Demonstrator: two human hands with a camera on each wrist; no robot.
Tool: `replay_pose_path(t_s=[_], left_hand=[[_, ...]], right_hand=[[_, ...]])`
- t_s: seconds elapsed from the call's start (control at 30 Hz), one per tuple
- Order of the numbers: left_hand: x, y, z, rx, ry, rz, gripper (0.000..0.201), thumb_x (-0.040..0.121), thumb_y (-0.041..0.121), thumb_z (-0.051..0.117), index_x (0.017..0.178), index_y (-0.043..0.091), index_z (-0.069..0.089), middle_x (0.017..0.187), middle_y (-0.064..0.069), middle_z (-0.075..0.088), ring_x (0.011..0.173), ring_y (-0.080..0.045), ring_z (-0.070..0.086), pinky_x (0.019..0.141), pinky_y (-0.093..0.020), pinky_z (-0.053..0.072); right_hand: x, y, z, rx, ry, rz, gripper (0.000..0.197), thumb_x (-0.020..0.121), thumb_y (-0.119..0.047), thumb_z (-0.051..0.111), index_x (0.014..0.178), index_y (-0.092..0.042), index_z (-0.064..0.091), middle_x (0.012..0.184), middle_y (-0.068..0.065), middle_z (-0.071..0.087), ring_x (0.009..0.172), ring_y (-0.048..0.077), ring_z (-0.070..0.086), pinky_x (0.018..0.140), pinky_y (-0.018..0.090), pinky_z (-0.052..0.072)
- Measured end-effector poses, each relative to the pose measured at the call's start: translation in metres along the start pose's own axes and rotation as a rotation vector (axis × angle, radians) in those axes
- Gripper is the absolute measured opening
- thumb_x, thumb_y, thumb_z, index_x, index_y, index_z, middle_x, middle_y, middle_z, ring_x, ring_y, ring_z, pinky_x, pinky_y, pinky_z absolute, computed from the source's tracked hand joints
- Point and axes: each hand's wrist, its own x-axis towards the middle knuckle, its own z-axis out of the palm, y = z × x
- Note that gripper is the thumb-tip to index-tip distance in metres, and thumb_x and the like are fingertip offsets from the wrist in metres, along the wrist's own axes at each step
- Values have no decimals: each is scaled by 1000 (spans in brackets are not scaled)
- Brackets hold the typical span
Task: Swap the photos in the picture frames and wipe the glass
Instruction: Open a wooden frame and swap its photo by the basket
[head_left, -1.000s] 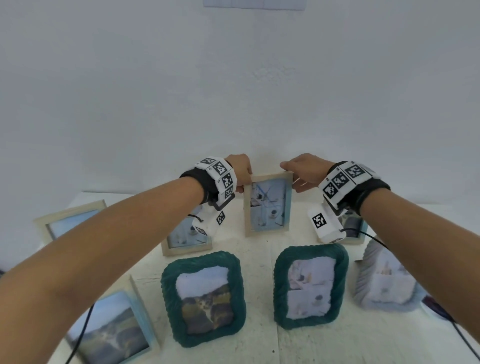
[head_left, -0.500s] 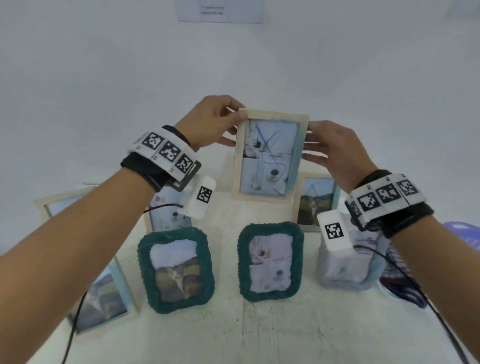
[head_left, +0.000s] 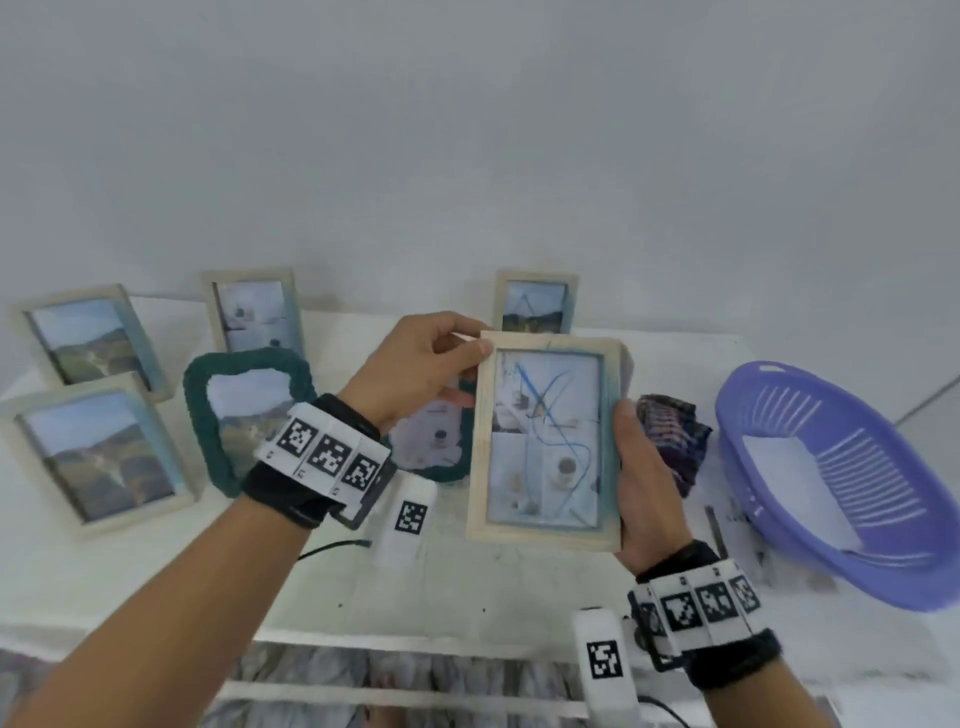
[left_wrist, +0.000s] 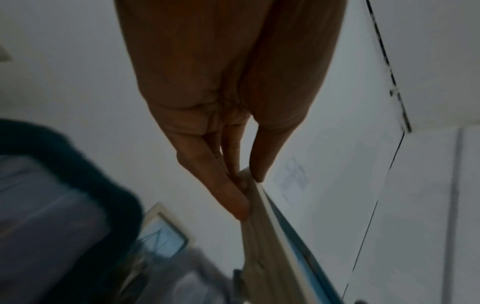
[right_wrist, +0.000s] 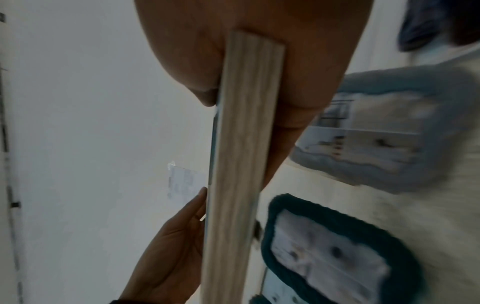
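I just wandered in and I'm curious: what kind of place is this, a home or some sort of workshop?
Probably a staged test or recording room, not a home. A plain white table against a bare wall holds many near-identical picture frames, such as the wooden frame held up in both hands, and both wrists wear marker-tagged bands.

Bare white tabletop (head_left: 467, 587) lay open below the two-handed grip on the pale wooden frame (head_left: 545, 447), while green knitted frames (head_left: 249, 415) crowded its left, a folded dark checked cloth (head_left: 675, 436) and lilac plastic basket (head_left: 841, 488) its right.
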Motion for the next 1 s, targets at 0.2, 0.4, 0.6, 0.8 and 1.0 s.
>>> replay_pose_path(t_s=[0.2,0.4,0.6,0.8,1.0], left_hand=[[-53,-62,59,258,-29,-101,84,77,60,67,148,29,35,132,7,56,112,-10,59,91,-34,55],[-80,-83,110,12,-153,-167,111,64,54,77,149,46,6,147,21,35,122,16,38,89,-3,36],[-80,-104,109,-242,-135,-176,96,64,62,74,146,48,27,131,3,62,119,-10,60,106,-39,45],[-84,-113,110,-298,-44,-134,48,84,52,69,124,35,50,106,18,72,103,-2,66,89,-20,50],[-80,-154,101,-296,177,-265,22,85,23,72,103,13,65,87,-3,72,82,-17,68,67,-30,55]], right_hand=[[-37,39,-27,94,44,128,63,100,-53,38,145,-10,41,144,22,45,133,38,44,112,57,29],[-54,48,-38,-257,25,117,53,98,-55,33,125,-20,62,120,10,68,109,27,65,90,48,51],[-58,58,-49,-423,112,44,25,101,-27,48,109,-16,69,106,16,68,90,33,66,82,48,57],[-62,63,-61,-438,167,54,21,98,-16,53,99,-9,73,94,11,72,86,27,66,69,37,57],[-55,72,-98,-805,287,1,17,90,-36,65,93,-23,75,87,-4,73,84,18,66,75,42,58]])
